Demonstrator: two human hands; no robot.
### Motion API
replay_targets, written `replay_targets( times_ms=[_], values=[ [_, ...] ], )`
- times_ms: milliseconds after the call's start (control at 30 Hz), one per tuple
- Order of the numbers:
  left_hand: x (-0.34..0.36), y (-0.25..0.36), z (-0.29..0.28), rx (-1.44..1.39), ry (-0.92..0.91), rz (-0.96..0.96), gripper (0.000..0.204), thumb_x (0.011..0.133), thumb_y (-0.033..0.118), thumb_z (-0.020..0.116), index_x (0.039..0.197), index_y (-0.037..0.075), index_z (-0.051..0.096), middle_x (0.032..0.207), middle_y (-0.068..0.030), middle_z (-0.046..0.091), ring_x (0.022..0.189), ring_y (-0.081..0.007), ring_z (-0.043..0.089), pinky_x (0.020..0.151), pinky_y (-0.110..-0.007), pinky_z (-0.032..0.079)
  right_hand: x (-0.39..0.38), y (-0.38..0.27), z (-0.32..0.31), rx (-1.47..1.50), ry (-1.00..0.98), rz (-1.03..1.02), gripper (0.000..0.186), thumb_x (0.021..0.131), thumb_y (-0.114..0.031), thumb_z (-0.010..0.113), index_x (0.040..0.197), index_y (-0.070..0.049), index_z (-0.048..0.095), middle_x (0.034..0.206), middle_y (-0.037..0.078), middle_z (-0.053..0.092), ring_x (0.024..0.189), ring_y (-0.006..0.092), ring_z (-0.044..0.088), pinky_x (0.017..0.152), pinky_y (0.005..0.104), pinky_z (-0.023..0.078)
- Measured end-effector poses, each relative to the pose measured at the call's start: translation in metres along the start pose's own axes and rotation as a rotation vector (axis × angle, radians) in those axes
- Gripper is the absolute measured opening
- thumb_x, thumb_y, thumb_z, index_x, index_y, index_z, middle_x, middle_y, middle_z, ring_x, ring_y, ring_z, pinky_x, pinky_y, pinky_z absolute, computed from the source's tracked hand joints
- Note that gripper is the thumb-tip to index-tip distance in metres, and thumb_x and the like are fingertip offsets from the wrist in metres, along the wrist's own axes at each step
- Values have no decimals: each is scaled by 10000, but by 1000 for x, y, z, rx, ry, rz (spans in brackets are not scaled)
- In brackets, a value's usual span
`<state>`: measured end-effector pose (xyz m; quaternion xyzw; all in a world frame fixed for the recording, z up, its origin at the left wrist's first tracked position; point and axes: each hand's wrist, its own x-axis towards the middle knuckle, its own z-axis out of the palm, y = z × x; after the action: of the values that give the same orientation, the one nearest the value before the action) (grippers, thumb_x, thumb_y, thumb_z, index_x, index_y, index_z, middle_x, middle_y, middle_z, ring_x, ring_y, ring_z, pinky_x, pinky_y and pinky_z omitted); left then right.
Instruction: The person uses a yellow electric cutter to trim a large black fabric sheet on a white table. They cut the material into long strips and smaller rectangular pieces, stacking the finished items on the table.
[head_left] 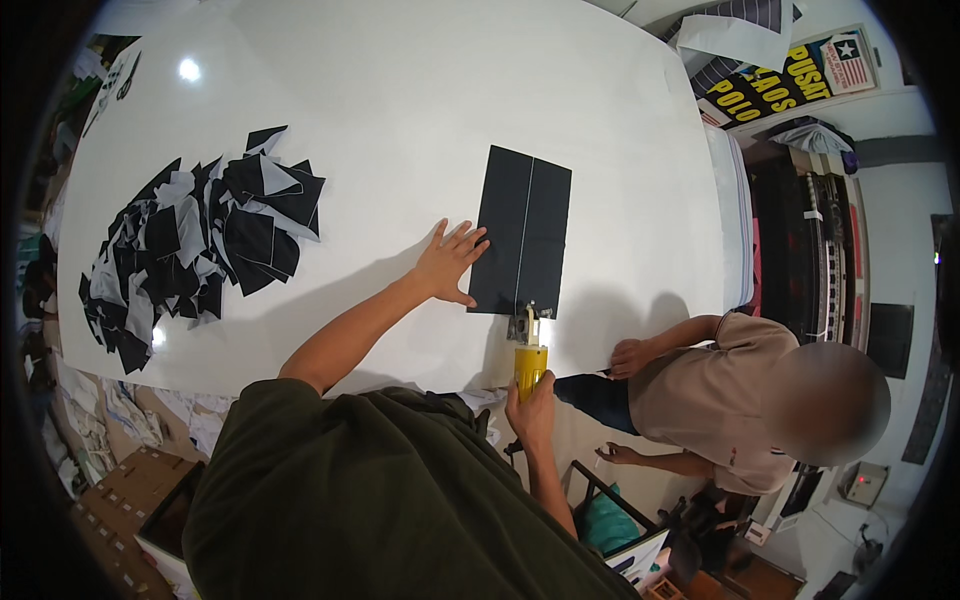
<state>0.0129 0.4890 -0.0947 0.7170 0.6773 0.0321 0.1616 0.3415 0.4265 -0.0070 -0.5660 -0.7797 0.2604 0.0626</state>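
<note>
A black rectangular piece of fabric [505, 220] lies flat on the white table, with a pale line running down its length. My left hand [450, 264] is spread out at the fabric's left edge, its fingertips touching it. In my right hand [532, 408] is a yellow handheld electric fabric cutter [531, 366], gripped round its body. The cutter's metal head is at the near edge of the fabric, by the lower end of the pale line. Whether the blade is inside the cloth is too small to tell.
A heap of black and grey fabric scraps [215, 225] covers the table's left side. Scissors [128, 76] lie at the far left. Another person [700, 390] stands at the right, one hand at the table edge. Fabric rolls [815, 260] are beyond, and cardboard boxes [125, 510] at lower left.
</note>
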Motion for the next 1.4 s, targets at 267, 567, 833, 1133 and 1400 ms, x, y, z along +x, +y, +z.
replay_targets(
  times_ms=[267, 567, 833, 1133, 1400],
  values=[
    [-2, 2, -9, -20, -36, -3, 1280, 699, 797, 755, 1664, 120, 255, 1756, -94, 144, 1621, -322, 94, 1271, -664, 63, 18, -13, -1, 14, 22, -13, 468, 930, -194, 722, 1168, 67, 414, 949, 376, 614, 853, 570, 636, 731, 577, 526],
    [-3, 1, -10, -22, -29, -6, 1255, 707, 777, 759, 1659, 121, 271, 1750, -100, 169, 1619, -327, 105, 1267, -669, 69, 62, -23, 2, -20, 33, -21, 460, 943, -233, 708, 1135, 42, 393, 934, 390, 635, 851, 585, 646, 726, 587, 533],
    [-3, 0, -6, -35, 10, 9, 1253, 698, 774, 763, 1652, 115, 288, 1743, -104, 188, 1614, -341, 116, 1258, -684, 73, 119, -39, 1, -23, 14, -3, 440, 947, -226, 705, 1138, 46, 416, 981, 363, 638, 887, 553, 662, 754, 577, 540],
    [-5, 0, -3, -41, 37, 4, 1256, 687, 770, 770, 1652, 120, 296, 1740, -100, 200, 1613, -335, 116, 1257, -679, 74, 179, -60, 0, -34, 44, -24, 460, 943, -267, 697, 1127, 41, 410, 983, 375, 665, 896, 552, 681, 760, 565, 562],
    [-5, -1, -5, -67, 60, 16, 1262, 674, 762, 786, 1640, 103, 314, 1727, -120, 223, 1605, -351, 137, 1250, -689, 94, 225, -70, 1, -31, 83, -118, 472, 948, -293, 684, 1127, 36, 397, 960, 406, 675, 876, 565, 694, 752, 568, 580]
  ],
)
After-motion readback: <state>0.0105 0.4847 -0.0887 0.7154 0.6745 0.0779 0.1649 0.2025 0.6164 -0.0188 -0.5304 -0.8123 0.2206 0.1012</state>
